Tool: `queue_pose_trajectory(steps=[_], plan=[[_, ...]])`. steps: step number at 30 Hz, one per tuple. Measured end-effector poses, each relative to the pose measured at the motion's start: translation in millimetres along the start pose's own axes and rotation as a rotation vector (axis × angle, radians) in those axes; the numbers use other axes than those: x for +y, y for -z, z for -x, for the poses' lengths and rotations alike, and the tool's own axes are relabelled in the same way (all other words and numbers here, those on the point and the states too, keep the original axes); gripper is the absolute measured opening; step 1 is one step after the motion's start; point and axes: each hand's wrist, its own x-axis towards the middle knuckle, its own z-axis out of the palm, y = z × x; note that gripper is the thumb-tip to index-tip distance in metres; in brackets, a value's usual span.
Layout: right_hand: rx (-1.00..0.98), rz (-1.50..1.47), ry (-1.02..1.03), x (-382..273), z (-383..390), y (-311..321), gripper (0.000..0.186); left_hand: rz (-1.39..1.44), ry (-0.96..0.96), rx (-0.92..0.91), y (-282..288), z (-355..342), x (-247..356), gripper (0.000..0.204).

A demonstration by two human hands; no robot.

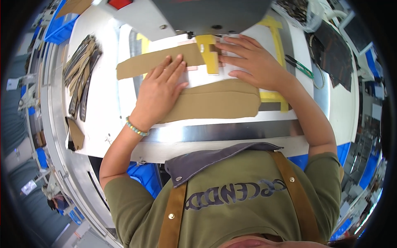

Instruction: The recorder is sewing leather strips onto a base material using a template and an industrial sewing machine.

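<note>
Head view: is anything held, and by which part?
Nothing is grasped: left hand rests flat on the upper tan strip; right hand spreads beside the yellow piece.

Long tan strip (149, 61), flat, slightly slanted, right end at notched yellow plate (211, 62)

Green snips (305, 69) at right; blue crate (60, 30) upper left.

The fabric strip (140, 65) is plain tan, as is the fabric panel (223, 103). The tape (278, 43) shows yellow; the thread snips (305, 69), green and black. The beaded bracelet (136, 129) mixes green and yellow. The T-shirt (240, 219) is olive with dark lettering.
</note>
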Motion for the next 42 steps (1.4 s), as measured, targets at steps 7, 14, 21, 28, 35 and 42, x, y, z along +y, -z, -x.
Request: queue_pose_trajectory(steps=[7,14,21,28,35,42], plan=[[-0.076,0.007,-0.033,-7,-2,11,0.041,-0.029,0.050,0.112,17,8,-40,0.044],[-0.096,-0.036,-0.088,-13,-6,15,0.040,-0.407,0.701,0.026,49,45,-236,0.036],[-0.070,-0.072,-0.078,-12,-10,17,0.039,0.397,0.779,-0.007,59,105,-353,0.069],[-0.054,-0.060,-0.061,-9,-9,16,0.038,0.187,0.897,0.242,40,119,-360,0.038],[0.114,-0.104,-0.011,-7,0,22,0.032,0.379,0.712,0.910,68,101,-317,0.028],[0.133,-0.703,-0.180,-57,-19,40,0.031,0.389,0.256,0.272,96,26,-98,0.018]])
